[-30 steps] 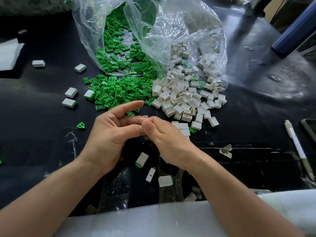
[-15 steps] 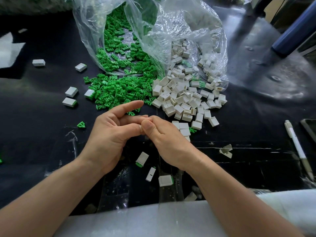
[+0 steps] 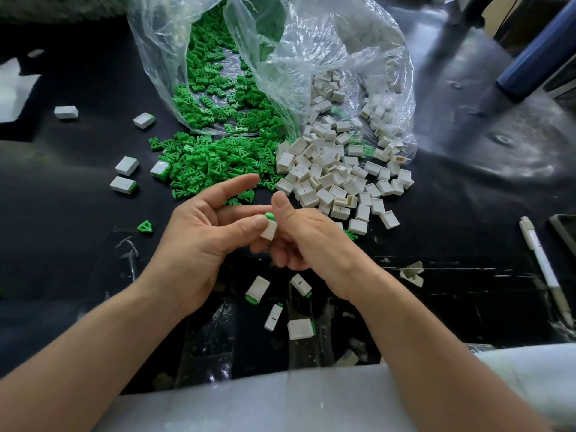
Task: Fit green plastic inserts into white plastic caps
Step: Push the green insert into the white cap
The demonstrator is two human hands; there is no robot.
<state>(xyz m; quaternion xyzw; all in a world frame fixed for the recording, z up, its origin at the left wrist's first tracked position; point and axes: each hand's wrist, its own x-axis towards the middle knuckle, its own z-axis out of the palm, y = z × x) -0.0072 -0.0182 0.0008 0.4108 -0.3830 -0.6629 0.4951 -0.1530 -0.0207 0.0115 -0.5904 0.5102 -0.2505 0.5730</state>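
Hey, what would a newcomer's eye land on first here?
The bright heap of green inserts spilling from a clear plastic bag at top centre, with a heap of white caps just right of it. Mid-frame, the left hand pinches a white cap with a green insert showing at its top, the right hand close beside.

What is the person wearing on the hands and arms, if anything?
Nothing shows: the left hand and right hand are bare, without gloves, rings or a watch. The left forearm and right forearm are bare too; no sleeve reaches into view. The visible fingernails are short and unpainted.
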